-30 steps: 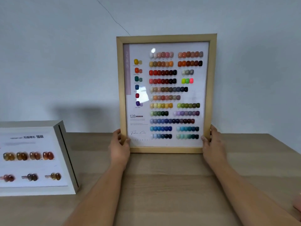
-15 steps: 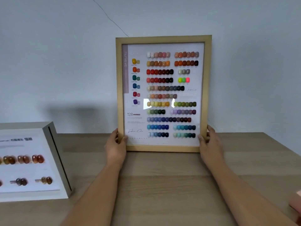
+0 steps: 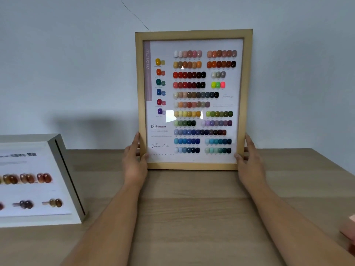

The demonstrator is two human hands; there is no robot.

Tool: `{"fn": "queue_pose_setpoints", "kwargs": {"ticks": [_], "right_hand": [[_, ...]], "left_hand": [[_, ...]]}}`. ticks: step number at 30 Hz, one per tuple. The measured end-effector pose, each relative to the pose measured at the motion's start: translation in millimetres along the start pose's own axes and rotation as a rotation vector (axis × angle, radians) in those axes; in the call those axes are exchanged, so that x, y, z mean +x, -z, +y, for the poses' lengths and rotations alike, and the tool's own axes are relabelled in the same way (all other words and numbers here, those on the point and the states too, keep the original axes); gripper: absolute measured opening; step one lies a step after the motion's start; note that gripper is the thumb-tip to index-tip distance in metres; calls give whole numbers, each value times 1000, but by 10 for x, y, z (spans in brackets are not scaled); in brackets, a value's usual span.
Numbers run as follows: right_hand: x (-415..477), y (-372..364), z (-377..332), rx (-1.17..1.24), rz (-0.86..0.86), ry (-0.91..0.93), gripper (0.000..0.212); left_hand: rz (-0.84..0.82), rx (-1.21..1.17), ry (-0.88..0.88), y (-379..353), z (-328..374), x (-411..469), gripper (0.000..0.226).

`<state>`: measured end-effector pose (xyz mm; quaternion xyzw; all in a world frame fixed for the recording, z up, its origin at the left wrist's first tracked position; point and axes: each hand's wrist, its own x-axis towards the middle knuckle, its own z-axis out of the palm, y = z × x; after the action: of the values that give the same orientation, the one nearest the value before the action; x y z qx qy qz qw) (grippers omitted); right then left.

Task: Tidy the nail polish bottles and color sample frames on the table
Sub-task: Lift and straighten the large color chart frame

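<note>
A wooden color sample frame [image 3: 193,34] stands upright on the table against the wall, with rows of many colored nail swatches behind glass. My left hand [image 3: 134,162] grips its lower left edge, thumb on the front. My right hand [image 3: 248,162] grips its lower right edge the same way. A second, white color sample frame [image 3: 57,169] with brown and amber swatches lies tilted at the left, cut off by the image edge. No nail polish bottles are in view.
The wooden table [image 3: 192,217] runs to a pale wall [image 3: 76,64] at the back. A pink object [image 3: 349,233] pokes in at the right edge. A thin dark line runs down the wall to the frame's top.
The wooden frame stays upright in both hands, its bottom edge on the table close to the wall. The glare on its glass has shifted. My view has moved slightly.
</note>
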<state>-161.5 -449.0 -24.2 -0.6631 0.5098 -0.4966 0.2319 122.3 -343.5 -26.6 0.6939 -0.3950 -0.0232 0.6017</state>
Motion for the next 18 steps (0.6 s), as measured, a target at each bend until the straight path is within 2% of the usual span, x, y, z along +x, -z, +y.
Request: {"fn": "queue_pose_setpoints", "kwargs": {"ticks": [18], "right_hand": [[11, -7, 16, -18, 52, 42, 64]], "left_hand": [[-6, 9, 1, -6, -18, 19, 72]]}}
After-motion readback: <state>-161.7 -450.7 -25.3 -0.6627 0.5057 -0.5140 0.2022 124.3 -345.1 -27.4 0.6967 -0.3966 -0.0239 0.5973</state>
